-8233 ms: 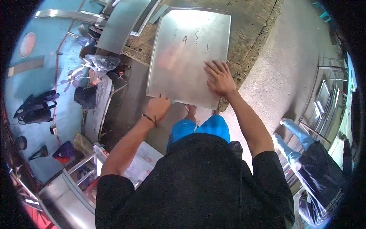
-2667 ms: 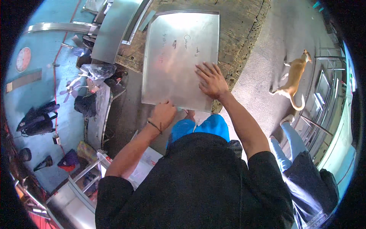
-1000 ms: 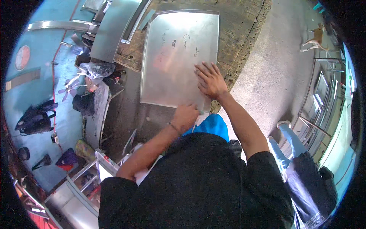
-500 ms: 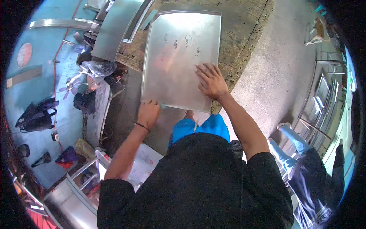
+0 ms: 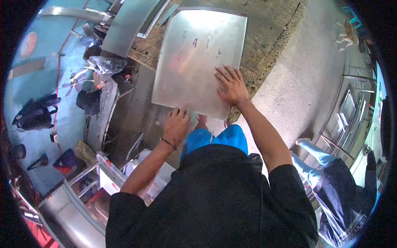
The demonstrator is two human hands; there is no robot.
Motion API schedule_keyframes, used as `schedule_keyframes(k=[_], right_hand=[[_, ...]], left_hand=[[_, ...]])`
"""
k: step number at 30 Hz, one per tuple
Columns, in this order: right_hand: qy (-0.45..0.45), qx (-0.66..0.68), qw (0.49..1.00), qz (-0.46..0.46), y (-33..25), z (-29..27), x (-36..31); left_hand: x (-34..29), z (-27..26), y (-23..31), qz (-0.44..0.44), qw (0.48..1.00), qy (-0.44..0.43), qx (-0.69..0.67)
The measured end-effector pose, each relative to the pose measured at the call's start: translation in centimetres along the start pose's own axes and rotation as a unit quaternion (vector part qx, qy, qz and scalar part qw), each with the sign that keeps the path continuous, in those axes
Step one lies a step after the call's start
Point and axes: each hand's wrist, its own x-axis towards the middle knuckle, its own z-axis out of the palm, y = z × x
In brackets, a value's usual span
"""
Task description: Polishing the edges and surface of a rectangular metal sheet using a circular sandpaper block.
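Note:
A flat metal sheet panel (image 5: 194,78) with low raised edges and dark handwriting lies on a worn wooden workbench (image 5: 269,37), its near end overhanging the bench. My right hand (image 5: 232,89) rests flat on the panel's right side, fingers spread. At the near edge is my left hand (image 5: 177,124), its fingers curled at the rim, a dark band on that wrist. A small pale-green piece (image 5: 192,116) sticks out beside these fingers; its kind is not clear, and the hand hides most of it.
More sheet metal (image 5: 130,29) lies at the bench's far left. A clear plastic bag (image 5: 106,65) sits on clutter by the blue wall (image 5: 37,78). At right another person (image 5: 339,194) is beside metal frames (image 5: 347,111). A brown-and-white animal (image 5: 348,35) stands far right.
My left hand has slid rightward along the near edge, with the pale-green piece moving alongside. My right hand stays on the panel. The whole view has shifted slightly.

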Motion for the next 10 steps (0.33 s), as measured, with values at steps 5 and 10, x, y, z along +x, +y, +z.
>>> schedule_keyframes(k=[5, 10], right_hand=[[0.013, -0.013, 1.000, -0.020, 0.7, 0.7, 0.2], [-0.007, -0.035, 0.999, -0.017, 0.4, 0.8, 0.4]], left_hand=[[2.2, 1.8, 8.1, 0.031, 0.999, -0.040, 0.017], [1.6, 2.5, 10.0, 0.075, 0.997, 0.012, -0.013]])
